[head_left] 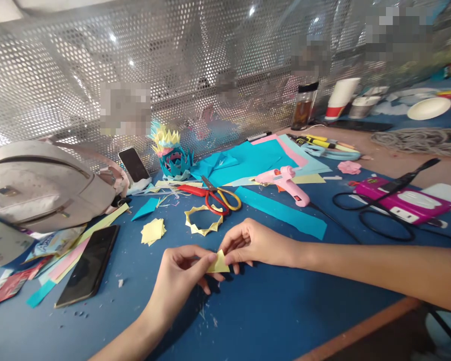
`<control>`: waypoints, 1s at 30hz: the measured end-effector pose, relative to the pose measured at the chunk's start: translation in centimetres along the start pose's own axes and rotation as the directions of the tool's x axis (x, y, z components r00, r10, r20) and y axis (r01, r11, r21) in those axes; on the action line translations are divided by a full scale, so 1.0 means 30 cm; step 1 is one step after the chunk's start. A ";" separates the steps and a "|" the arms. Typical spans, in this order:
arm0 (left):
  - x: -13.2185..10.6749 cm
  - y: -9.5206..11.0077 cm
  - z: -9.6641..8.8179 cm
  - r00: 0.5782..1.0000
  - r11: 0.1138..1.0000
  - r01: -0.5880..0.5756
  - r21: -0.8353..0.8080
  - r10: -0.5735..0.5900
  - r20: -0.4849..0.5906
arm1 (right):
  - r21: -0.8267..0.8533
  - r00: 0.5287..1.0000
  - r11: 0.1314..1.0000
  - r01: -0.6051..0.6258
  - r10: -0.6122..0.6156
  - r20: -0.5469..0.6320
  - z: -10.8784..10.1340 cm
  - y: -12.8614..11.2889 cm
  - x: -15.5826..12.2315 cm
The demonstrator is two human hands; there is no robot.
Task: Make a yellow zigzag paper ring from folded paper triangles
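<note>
A small folded piece of yellow paper (219,263) is pinched between my two hands, low over the blue table. My left hand (188,268) has its thumb on the paper's left part, fingers curled beneath. With thumb and fingertips, my right hand (250,245) grips the right edge. Just beyond my hands lies a ring of folded yellow paper points (203,230). To its left sits a stack of yellow paper squares (153,231). Red-and-yellow-handled scissors (221,198) rest behind the ring, beside a red cutter (191,190).
A pink glue gun (285,181) with a black cord lies on the right, near a purple power strip (406,200). Blue paper sheets (244,160) and a layered paper flower (173,153) stand behind. Leftward are a black phone (88,265) and a backpack (45,185).
</note>
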State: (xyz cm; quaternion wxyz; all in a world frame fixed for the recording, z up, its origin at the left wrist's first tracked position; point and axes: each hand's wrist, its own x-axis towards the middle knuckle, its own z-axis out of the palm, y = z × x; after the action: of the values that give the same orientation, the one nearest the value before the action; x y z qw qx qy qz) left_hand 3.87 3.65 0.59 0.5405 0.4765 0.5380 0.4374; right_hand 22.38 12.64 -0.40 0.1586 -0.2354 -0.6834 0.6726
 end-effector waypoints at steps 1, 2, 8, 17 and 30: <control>0.000 0.000 0.000 1.000 1.000 -0.002 0.002 0.002 -0.004 | -0.004 1.000 1.000 0.002 -0.002 0.000 0.001 -0.002 0.000; -0.001 0.000 0.001 1.000 1.000 -0.006 0.005 0.006 -0.008 | -0.007 1.000 1.000 0.002 -0.002 0.001 0.001 -0.003 0.000; -0.007 -0.011 0.002 0.998 0.998 -0.061 0.025 0.062 -0.029 | -0.029 1.000 1.000 -0.004 0.004 0.006 -0.001 -0.005 -0.001; -0.001 -0.022 0.003 1.000 0.998 -0.027 0.055 0.027 0.001 | -0.072 0.999 0.997 0.036 -0.038 -0.021 0.012 -0.013 -0.011; 0.015 -0.023 -0.001 1.000 0.999 0.026 0.033 -0.026 0.011 | -0.237 0.988 0.962 0.138 -0.150 -0.036 0.009 -0.014 -0.018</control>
State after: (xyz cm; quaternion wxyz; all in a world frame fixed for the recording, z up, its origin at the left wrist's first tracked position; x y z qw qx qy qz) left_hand 3.85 3.98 -0.15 0.5414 0.4808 0.5480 0.4188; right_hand 22.63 12.13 0.06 0.1963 -0.2200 -0.7688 0.5674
